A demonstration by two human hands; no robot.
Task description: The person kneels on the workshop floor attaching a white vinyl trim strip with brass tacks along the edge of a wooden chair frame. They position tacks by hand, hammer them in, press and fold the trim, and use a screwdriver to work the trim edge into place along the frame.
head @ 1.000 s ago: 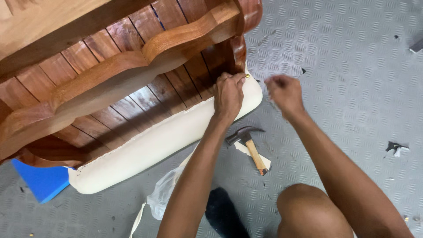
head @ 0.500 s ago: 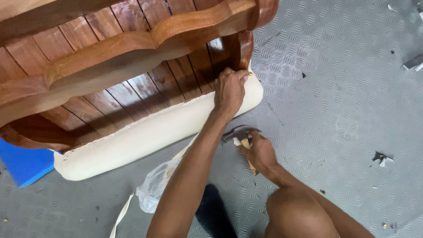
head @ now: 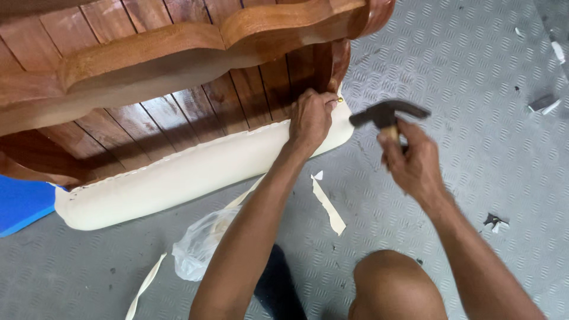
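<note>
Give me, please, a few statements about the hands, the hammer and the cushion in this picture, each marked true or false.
1. The right hand holds a hammer raised off the floor. True.
2. The left hand lies flat on the floor. False: it presses at the end of the cream cushion, against the wooden frame.
3. The hammer head touches the cushion. False: it hangs apart, to the right of the cushion's end.
4. A clear plastic bag lies on the floor below the cushion. True.
5. The cushion is blue. False: it is cream; a blue piece shows at the left edge.
</note>
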